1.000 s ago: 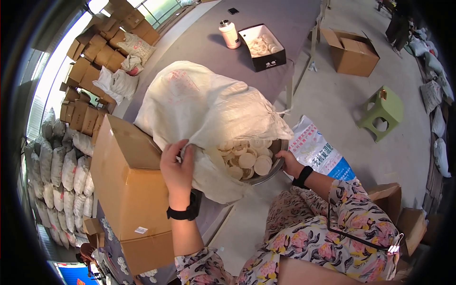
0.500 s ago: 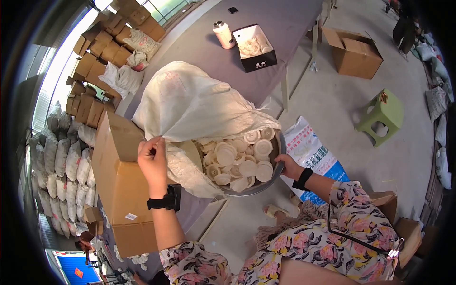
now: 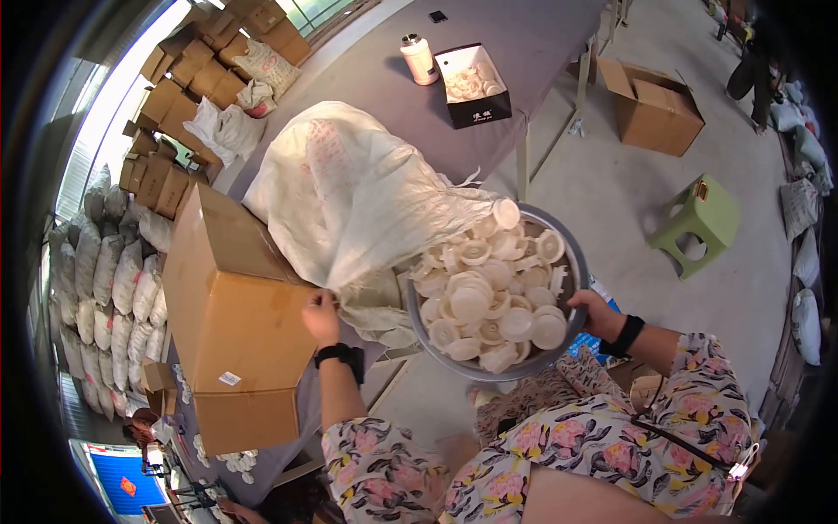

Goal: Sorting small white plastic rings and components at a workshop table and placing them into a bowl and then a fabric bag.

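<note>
A round metal basin [image 3: 572,262] is heaped with pale translucent plastic caps [image 3: 476,297]. My right hand [image 3: 598,316] grips its right rim, fingers closed over the edge. To the left of the basin, a white woven sack [image 3: 340,188] lies on the table, its mouth partly over the basin's far left rim, with a cap at the opening. My left hand [image 3: 321,318] pinches the near edge of the sack's mouth, next to a large cardboard box [image 3: 244,332].
On the grey-covered table [image 3: 367,74] stand a pink bottle [image 3: 420,61] and a black box of small pale parts [image 3: 480,113]. A green stool [image 3: 698,225] and an open carton [image 3: 655,113] are on the floor to the right. Stacked full sacks [image 3: 113,279] line the left.
The basin has come out from under the sack, moving right, and more caps show in it. My left hand has moved slightly right and down with the sack's edge.
</note>
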Demonstrator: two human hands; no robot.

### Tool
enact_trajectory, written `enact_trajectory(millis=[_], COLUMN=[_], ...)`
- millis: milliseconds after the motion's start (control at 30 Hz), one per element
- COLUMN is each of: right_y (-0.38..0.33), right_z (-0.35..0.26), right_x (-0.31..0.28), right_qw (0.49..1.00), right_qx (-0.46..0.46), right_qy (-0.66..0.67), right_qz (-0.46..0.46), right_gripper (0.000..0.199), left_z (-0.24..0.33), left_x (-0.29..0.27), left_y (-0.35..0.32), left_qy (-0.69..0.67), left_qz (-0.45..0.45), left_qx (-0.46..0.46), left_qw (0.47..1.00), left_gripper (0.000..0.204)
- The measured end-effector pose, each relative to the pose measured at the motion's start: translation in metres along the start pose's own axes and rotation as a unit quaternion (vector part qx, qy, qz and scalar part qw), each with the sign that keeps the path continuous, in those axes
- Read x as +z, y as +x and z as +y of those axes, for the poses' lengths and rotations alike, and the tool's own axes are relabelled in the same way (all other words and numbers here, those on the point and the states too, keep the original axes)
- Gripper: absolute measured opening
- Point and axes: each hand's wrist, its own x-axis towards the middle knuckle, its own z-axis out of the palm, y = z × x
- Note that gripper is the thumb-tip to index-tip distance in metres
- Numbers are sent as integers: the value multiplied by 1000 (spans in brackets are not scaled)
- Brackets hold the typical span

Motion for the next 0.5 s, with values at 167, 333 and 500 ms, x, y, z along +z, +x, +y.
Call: enact_trajectory(millis=[167, 333, 500], right_y=[-59, -131, -140], right_z=[27, 60, 106], right_x=[-22, 46, 56], right_qw=[998, 962, 949], right_qx=[-54, -174, -234], right_qy=[39, 84, 95], right_qz=[15, 193, 190], right_gripper=[35, 15, 21], left_z=[-39, -76, -93], left_x=[6, -25, -75], left_y=[-27, -47, -103], left_qy=[-83, 22, -92], left_qz=[-41, -65, -182], left_qx=[-81, 65, 26], left_qw=[992, 996, 979], left_gripper=[15, 19, 22])
